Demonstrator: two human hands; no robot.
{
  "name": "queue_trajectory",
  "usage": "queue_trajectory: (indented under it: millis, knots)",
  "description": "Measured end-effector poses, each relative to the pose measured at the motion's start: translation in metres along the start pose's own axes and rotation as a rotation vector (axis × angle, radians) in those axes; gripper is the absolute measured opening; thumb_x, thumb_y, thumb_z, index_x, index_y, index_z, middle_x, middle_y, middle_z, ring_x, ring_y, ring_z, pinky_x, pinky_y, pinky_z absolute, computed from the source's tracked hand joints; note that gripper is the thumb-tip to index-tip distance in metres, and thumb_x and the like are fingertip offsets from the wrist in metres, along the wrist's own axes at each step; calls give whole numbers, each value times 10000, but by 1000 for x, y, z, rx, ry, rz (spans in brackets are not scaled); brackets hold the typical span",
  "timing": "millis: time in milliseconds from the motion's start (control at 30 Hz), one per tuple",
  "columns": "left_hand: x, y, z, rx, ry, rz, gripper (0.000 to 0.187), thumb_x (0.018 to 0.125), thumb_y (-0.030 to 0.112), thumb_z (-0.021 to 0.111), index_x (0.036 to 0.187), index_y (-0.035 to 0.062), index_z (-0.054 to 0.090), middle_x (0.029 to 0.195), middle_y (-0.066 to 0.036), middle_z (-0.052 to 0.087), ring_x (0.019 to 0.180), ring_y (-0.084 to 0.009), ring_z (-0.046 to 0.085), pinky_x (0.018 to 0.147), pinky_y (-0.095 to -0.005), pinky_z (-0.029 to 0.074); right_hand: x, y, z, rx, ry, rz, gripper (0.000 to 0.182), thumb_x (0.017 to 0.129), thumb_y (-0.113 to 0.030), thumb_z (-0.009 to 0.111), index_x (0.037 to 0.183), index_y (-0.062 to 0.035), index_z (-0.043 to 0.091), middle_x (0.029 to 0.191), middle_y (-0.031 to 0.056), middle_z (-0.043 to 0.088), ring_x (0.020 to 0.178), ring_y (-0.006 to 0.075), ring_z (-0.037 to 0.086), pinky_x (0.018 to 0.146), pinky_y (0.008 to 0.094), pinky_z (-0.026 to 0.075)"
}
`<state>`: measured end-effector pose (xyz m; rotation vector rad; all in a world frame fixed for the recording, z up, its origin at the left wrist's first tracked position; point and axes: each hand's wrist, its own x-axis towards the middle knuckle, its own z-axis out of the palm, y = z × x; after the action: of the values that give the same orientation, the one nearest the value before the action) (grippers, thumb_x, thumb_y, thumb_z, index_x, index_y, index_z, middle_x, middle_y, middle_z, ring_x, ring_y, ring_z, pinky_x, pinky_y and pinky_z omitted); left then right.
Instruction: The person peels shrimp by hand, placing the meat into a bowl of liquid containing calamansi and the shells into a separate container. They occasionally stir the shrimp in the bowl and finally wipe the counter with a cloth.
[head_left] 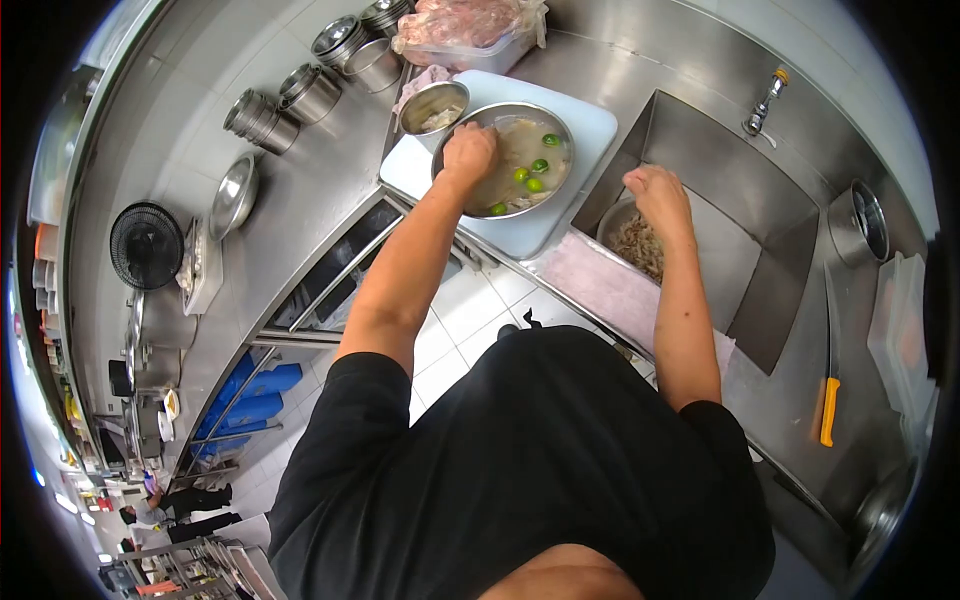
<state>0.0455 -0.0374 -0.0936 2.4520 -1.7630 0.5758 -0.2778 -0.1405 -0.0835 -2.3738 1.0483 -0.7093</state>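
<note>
My left hand (469, 155) is over the left side of a large metal bowl (568, 150) of cloudy liquid with several green limes (521, 174). Its fingers curl down at the liquid, and what they hold is hidden. The bowl stands on a pale blue cutting board (590, 125), beside a smaller metal bowl (436, 107) with pale pieces in it. Above the sink's near left corner is my right hand (655, 192), fingers pinched together. Below it, a bowl of brownish scraps (636, 245) sits in the sink, partly covered by my right forearm.
The metal sink (785, 290) has a tap (766, 105) behind it. A yellow-handled knife (829, 400) lies at the right. A pink cloth (610, 285) covers the front edge. Bagged meat (465, 25) and metal containers (310, 92) stand at the back left. Two people (160, 508) are far left.
</note>
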Motion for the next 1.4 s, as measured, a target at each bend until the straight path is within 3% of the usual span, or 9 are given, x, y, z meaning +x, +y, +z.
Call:
queue_trajectory:
  millis: [67, 167, 400, 600, 700, 900, 1133, 1300, 1400]
  knots:
    - [-8, 10, -13, -26, -32, -10, 271, 882, 246, 555, 1045, 103, 717, 960, -197, 692, 899, -327, 672, 833, -434, 524, 6, -9, 2, 78, 69, -137, 186, 847, -188, 656, 948, -45, 721, 1022, 135, 690, 976, 343, 616, 892, 419, 472]
    - [-15, 18, -47, -402, -135, -59, 255, 901, 245, 551, 998, 81, 720, 964, -197, 697, 891, -341, 672, 815, -445, 521, 9, -39, 1, 150, 145, -299, 244, 839, -197, 678, 1041, -61, 693, 1038, 120, 684, 1001, 332, 602, 902, 418, 467]
    - [-37, 43, -126, -744, -69, -126, 396, 883, 178, 658, 1237, 46, 539, 1011, -163, 716, 958, -324, 679, 849, -382, 502, 38, -105, 32, 227, 51, -517, 487, 818, -182, 713, 1280, -97, 589, 1162, 133, 651, 1073, 319, 583, 950, 400, 464]
    - [-55, 33, -116, -1130, -30, -239, 445, 934, 208, 645, 1279, -5, 461, 1084, -145, 700, 998, -243, 659, 874, -342, 491, 47, -116, 43, 358, -71, -493, 300, 856, -185, 677, 1136, -77, 674, 957, 160, 696, 912, 323, 651, 819, 392, 512]
    - [-64, 34, -107, -1195, -32, -297, 445, 935, 224, 652, 1277, 7, 469, 1048, -107, 690, 927, -178, 636, 803, -297, 488, 45, -114, 45, 469, -162, -410, 249, 875, -179, 653, 1098, -73, 681, 926, 164, 698, 846, 321, 665, 779, 379, 519]
    - [-61, 29, -103, -1806, -361, -462, 290, 910, 246, 682, 1108, 61, 578, 808, 1, 601, 699, -85, 539, 630, -231, 418, 38, -107, 31, 401, -196, -411, 208, 888, -212, 635, 1044, -86, 691, 879, 145, 671, 856, 311, 638, 774, 382, 499]
    - [-51, 42, -105, -1734, -424, -463, 226, 916, 234, 670, 1046, 63, 603, 789, 17, 579, 683, -92, 539, 628, -225, 433, 32, -85, 23, 292, -125, -392, 214, 895, -266, 600, 1032, -131, 693, 886, 143, 671, 883, 329, 626, 774, 415, 494]
    - [-54, 37, -98, -1692, -366, -436, 240, 919, 187, 636, 1110, 42, 620, 849, 3, 613, 712, -105, 572, 646, -249, 472, 25, -62, 6, 346, -47, -188, 217, 906, -254, 588, 1058, -141, 696, 906, 146, 676, 852, 337, 633, 778, 414, 500]
    - [-58, 13, -62, -1089, -261, -284, 278, 913, 158, 621, 1171, 52, 624, 907, -9, 671, 726, -106, 595, 660, -256, 487, 21, -32, -1, 194, 13, -168, 225, 898, -241, 612, 1064, -128, 714, 945, 138, 692, 889, 335, 629, 830, 403, 497]
